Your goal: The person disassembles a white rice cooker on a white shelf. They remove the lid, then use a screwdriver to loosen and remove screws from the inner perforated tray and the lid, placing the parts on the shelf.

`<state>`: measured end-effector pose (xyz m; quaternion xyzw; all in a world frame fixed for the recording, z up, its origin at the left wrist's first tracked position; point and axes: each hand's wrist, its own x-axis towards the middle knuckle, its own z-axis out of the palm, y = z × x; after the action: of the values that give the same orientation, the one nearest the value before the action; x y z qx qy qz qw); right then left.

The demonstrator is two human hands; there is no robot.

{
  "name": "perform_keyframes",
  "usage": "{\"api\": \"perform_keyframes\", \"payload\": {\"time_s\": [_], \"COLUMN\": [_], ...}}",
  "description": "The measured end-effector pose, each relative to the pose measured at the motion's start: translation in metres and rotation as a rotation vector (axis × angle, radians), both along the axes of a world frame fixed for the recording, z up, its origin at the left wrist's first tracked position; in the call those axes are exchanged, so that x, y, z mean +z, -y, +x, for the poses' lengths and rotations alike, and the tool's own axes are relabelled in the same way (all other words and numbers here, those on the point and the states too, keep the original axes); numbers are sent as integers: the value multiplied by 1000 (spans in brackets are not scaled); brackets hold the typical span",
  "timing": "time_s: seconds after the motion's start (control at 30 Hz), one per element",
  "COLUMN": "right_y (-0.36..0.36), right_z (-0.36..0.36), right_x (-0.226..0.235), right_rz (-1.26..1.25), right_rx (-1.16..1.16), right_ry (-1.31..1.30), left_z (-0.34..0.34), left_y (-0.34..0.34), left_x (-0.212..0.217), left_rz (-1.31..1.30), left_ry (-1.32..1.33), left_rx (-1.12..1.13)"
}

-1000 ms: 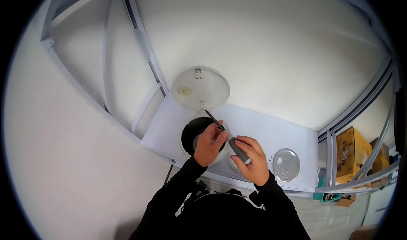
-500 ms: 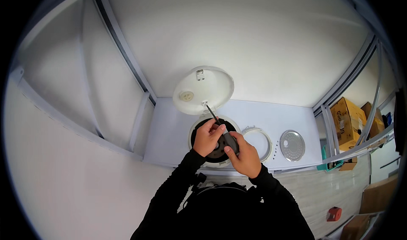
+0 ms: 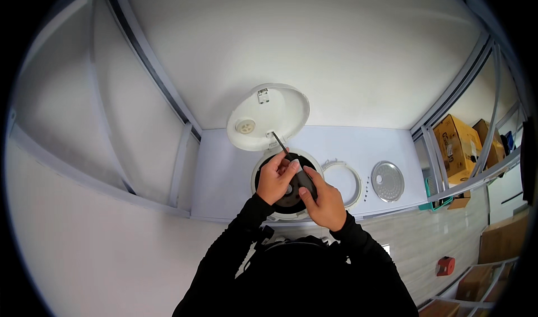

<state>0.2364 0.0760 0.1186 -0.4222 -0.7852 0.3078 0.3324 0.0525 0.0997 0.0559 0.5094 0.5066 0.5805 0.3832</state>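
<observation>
A white rice cooker [image 3: 263, 168] stands on a white table with its round lid [image 3: 268, 115] swung open and its dark inside showing. Both hands are over the cooker's opening. My right hand [image 3: 322, 202] grips the dark handle of a screwdriver [image 3: 300, 174], and my left hand [image 3: 274, 177] holds the same tool higher up near the shaft. The thin metal tip [image 3: 277, 139] points up at the lower edge of the open lid.
On the table [image 3: 224, 166] to the right of the cooker lie a white ring [image 3: 342, 182] and a round metal plate [image 3: 388, 180]. Cardboard boxes [image 3: 457, 143] stand at the right. A small red object [image 3: 445, 265] lies on the floor.
The view has shifted, so the cooker sits lower and more central. Both hands have stayed together on the screwdriver over the cooker, its tip still at the lid.
</observation>
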Motion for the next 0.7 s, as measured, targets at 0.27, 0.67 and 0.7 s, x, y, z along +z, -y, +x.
{"api": "perform_keyframes", "payload": {"time_s": [0.27, 0.67, 0.7], "right_y": [0, -24, -24], "right_z": [-3, 25, 26], "right_x": [5, -8, -7], "right_rz": [-27, 26, 31], "right_rx": [-1, 208, 226], "right_ry": [-27, -191, -179], "left_z": [0, -39, -39], "left_y": [2, 17, 19], "left_x": [3, 6, 5], "left_rz": [-5, 262, 258], "left_ry": [26, -43, -50], "left_rx": [24, 402, 417]}}
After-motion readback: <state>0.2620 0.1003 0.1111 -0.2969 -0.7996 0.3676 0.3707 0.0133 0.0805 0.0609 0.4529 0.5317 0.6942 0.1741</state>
